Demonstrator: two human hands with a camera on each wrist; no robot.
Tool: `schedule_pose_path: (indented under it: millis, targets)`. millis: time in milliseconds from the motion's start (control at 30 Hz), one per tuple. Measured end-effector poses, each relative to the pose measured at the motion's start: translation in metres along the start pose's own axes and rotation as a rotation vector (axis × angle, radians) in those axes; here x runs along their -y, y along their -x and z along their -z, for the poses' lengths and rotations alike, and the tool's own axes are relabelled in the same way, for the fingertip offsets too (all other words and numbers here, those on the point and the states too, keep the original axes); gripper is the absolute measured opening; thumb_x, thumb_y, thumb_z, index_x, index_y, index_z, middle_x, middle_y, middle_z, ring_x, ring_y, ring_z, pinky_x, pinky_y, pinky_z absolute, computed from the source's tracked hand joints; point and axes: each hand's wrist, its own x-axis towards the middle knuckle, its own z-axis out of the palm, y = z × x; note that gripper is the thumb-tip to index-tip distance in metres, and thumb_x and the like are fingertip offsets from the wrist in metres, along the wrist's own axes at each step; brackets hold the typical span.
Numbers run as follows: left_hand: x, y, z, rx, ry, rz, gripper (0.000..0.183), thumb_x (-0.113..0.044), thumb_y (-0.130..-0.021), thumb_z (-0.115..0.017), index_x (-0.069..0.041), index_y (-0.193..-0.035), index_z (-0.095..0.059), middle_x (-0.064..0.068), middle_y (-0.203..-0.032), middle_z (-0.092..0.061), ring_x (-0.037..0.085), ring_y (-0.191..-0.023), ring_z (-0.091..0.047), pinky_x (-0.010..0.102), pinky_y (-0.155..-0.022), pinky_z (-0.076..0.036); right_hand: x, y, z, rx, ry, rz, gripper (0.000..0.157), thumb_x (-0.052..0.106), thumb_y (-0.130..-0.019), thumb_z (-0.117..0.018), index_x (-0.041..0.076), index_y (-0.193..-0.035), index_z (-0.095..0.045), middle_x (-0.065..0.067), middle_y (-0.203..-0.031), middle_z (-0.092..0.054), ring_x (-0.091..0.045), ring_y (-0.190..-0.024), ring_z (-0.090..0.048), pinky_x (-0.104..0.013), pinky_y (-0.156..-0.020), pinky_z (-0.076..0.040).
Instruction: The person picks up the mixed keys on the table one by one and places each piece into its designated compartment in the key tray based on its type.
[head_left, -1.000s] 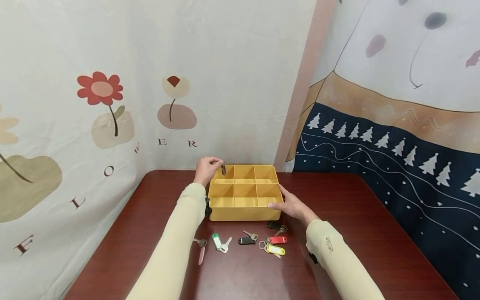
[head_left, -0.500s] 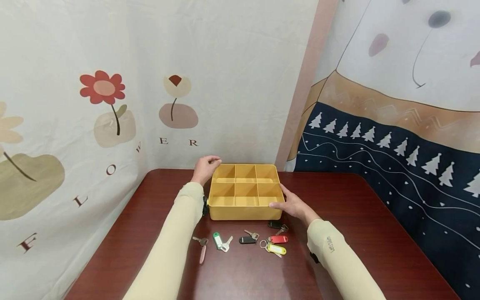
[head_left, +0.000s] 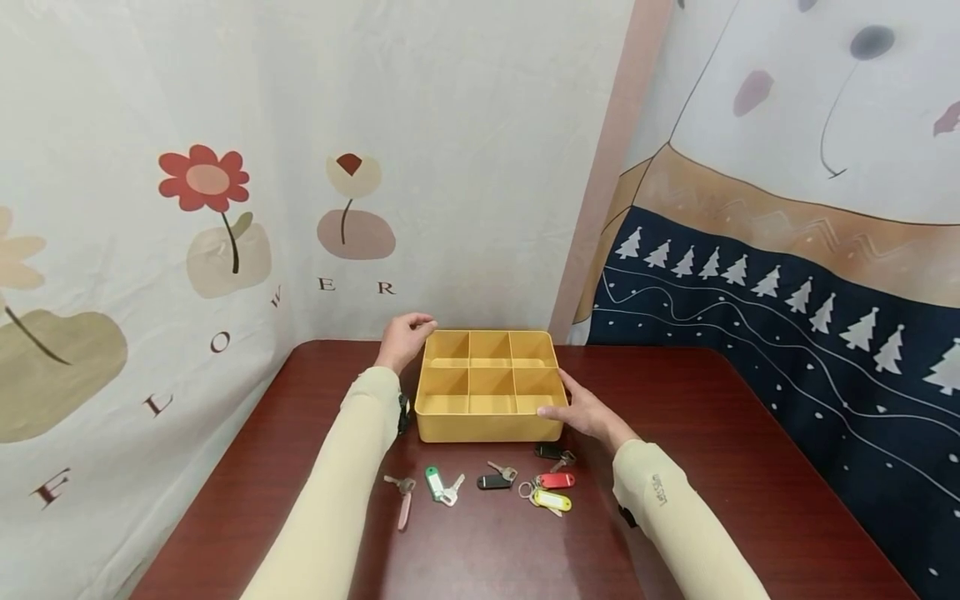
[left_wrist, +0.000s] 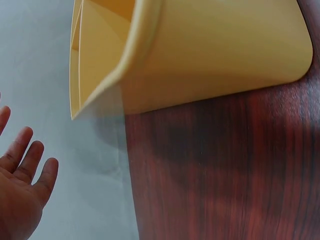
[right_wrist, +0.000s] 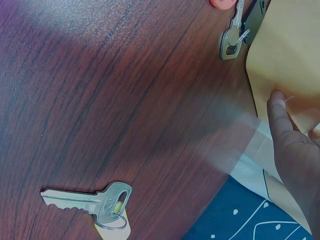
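Note:
A yellow six-compartment organizer box [head_left: 487, 429] stands near the back of the table. My left hand [head_left: 405, 340] hovers just outside its back left corner, holding nothing. In the left wrist view that hand [left_wrist: 22, 185] shows spread, slightly bent fingers, apart from the box wall [left_wrist: 215, 50]. At the opposite side, my right hand [head_left: 588, 410] grips the box by its front right corner, thumb over the front rim and fingers along the right side. A finger of the right hand [right_wrist: 295, 150] presses the box [right_wrist: 290, 45] in the right wrist view. The compartments' bottoms are partly hidden.
Several tagged keys lie before the box: a pink tag [head_left: 404, 512], a green tag [head_left: 434, 483], black tags [head_left: 492, 482], a red tag [head_left: 556, 481] and a yellow tag [head_left: 552, 500]. Fabric [head_left: 480, 167] hangs behind the table [head_left: 697, 467].
One second ago my left hand pinched a small dark tag-like object over the back left compartment. That object is gone from its fingers, and the hand has shifted left. The right hand stays put.

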Motion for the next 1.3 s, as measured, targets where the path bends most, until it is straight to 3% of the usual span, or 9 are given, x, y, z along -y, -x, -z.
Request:
schedule_pose_path:
  millis: [367, 800, 1300]
  targets:
    - [0.004, 0.007, 0.018, -0.001, -0.052, -0.006, 0.038, -0.029, -0.099, -0.061, -0.004, -0.127, -0.066, 0.016, -0.128, -0.063, 0.032, -0.115, -0.058, 0.046, -0.095, -0.046, -0.001, 0.000, 0.001, 0.012, 0.009, -0.002, 0.110, 0.057, -0.076, -0.079, 0.023, -0.160, -0.017, -0.016, -0.152, -0.040, -0.036, -0.134, -0.040, -0.064, -0.110, -0.024]
    - [-0.003, 0.021, 0.037, 0.034, -0.027, -0.021, 0.040, -0.030, -0.100, -0.060, -0.006, -0.132, -0.062, 0.016, -0.131, -0.061, 0.033, -0.121, -0.055, 0.049, -0.098, -0.045, 0.001, -0.001, 0.002, 0.023, 0.019, -0.018, 0.109, 0.056, -0.078, -0.078, 0.022, -0.161, -0.015, -0.018, -0.155, -0.035, -0.038, -0.136, -0.037, -0.065, -0.110, -0.023]
    - [0.003, 0.044, 0.052, 0.067, -0.022, -0.055, 0.044, -0.033, -0.099, -0.062, -0.009, -0.135, -0.059, 0.014, -0.133, -0.060, 0.032, -0.125, -0.052, 0.049, -0.101, -0.043, 0.000, 0.001, 0.002, 0.023, 0.029, -0.019, 0.111, 0.059, -0.076, -0.078, 0.023, -0.160, -0.015, -0.019, -0.154, -0.036, -0.039, -0.135, -0.037, -0.066, -0.109, -0.023]
